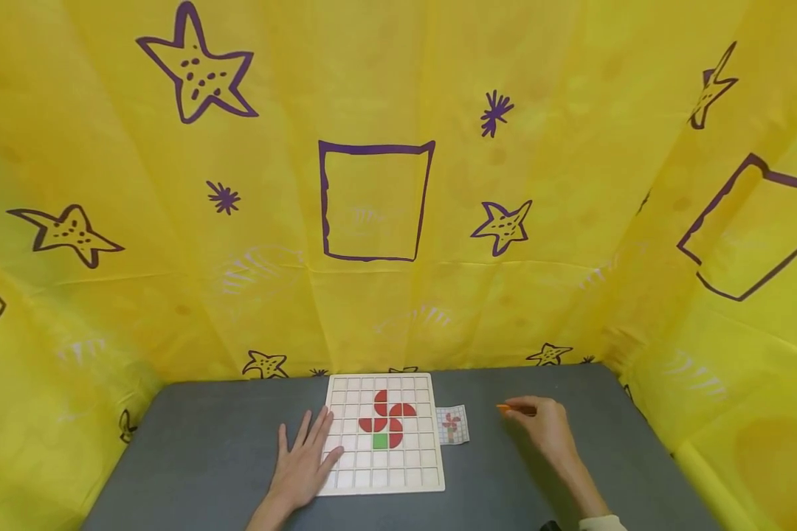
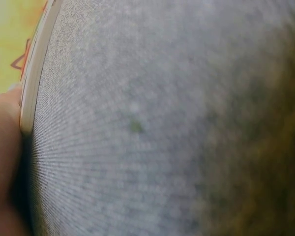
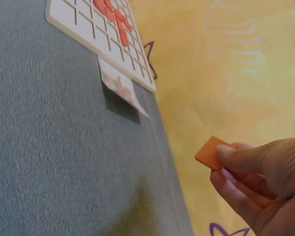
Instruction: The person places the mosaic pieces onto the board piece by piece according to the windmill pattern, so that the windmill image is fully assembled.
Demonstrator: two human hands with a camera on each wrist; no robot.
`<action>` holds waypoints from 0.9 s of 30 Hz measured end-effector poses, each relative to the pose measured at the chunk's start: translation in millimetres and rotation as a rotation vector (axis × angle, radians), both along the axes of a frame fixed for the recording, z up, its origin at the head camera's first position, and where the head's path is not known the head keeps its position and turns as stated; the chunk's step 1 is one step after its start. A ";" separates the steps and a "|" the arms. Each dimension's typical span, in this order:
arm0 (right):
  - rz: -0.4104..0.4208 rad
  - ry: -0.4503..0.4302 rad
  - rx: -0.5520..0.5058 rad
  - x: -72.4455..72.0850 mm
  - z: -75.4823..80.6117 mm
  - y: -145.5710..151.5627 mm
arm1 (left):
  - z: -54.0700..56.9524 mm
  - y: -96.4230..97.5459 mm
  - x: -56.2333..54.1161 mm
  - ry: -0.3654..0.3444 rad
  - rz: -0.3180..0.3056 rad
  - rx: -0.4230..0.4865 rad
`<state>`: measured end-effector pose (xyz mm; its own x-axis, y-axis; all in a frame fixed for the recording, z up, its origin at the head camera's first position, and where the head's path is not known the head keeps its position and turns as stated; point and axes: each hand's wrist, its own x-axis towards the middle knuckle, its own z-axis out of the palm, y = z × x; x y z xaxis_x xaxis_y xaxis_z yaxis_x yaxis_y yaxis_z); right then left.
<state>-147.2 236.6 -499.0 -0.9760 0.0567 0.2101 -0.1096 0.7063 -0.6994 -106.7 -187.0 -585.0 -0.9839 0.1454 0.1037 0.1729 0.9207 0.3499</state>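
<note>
Holding a small orange tile (image 3: 210, 153) between thumb and fingertips, the right hand (image 1: 546, 426) is hanging over the gray table (image 1: 199, 442), well off to the right of the board. In the right wrist view the tile is sitting flat and thin in the pinch, with the thumb lying on top of it and the other fingers curling under it. In the head view only a thin orange edge of the tile is sticking out past the fingertips. The left hand (image 1: 303, 463) is lying flat with its fingers straight and spread, and the fingertips are resting on the left edge of the white grid board (image 1: 408, 472). It is holding nothing. The board is lying in the middle of the table, and red curved pieces (image 1: 387, 414) are sitting in its squares with a green square piece (image 1: 380, 441) just under them. A little picture card (image 1: 452, 425) is lying just beside the right edge of the board, between the board and the right hand. The left wrist view is very blurry and is showing mostly gray table and a bit of the board's edge. A yellow cloth (image 1: 385, 184) with purple stars is hanging all around the table.
</note>
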 end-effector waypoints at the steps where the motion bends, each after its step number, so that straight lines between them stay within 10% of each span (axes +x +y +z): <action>1: 0.003 0.001 -0.001 0.1 -0.1 -2.1 | -0.1 -0.1 0.0 0.000 0.001 -0.002; 27: 0.200 -0.130 -0.240 2.5 -23.6 -74.0 | 0.3 0.8 0.0 0.001 0.007 -0.007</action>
<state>-144.7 162.6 -522.6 -0.9905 -0.1058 0.0875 -0.1287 0.4936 -0.8601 -106.7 -186.2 -584.7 -0.9849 0.1389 0.1033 0.1663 0.9245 0.3430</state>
